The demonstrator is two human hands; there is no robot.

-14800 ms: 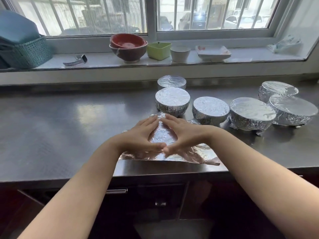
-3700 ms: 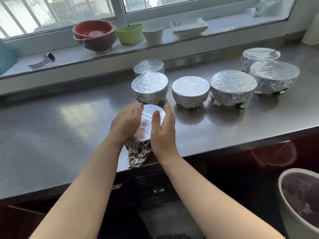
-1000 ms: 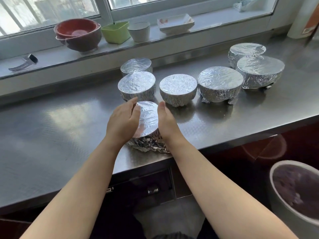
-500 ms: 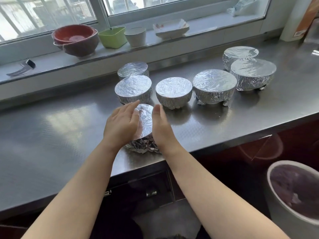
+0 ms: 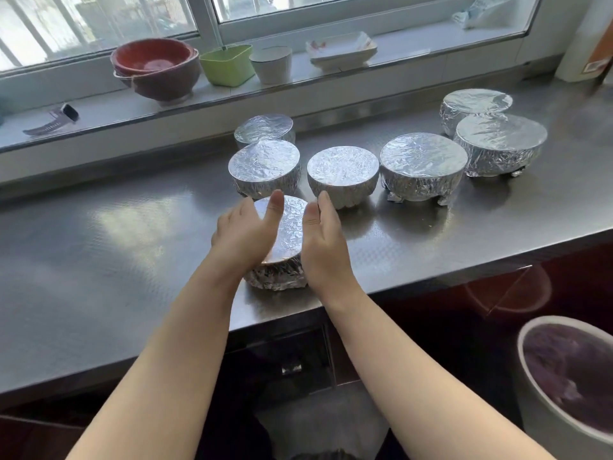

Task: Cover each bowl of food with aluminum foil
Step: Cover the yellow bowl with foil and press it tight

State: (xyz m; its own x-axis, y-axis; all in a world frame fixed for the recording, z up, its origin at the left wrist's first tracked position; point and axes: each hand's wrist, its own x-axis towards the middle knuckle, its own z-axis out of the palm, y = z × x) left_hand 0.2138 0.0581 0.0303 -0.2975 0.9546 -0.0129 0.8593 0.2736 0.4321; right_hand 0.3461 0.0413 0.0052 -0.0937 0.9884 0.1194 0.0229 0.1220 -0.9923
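While both hands cupped the front foil-wrapped bowl [image 5: 282, 247] on the worktop [image 5: 99, 247], left hand [image 5: 247, 232] and right hand [image 5: 323, 242] grip stayed open-palmed, apparently pressing foil snug.

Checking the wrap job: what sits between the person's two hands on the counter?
In the head view, a foil-covered bowl stands between the left hand and right hand, both open alongside it.

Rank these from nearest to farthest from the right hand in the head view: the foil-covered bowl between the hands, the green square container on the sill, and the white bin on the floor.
Measured from the right hand:
1. Foil-covered bowl, directly beside the hand on its left, at the counter's front edge.
2. Green square container, up on the windowsill, back and left.
3. White bin, down on the floor, below the counter to the right.
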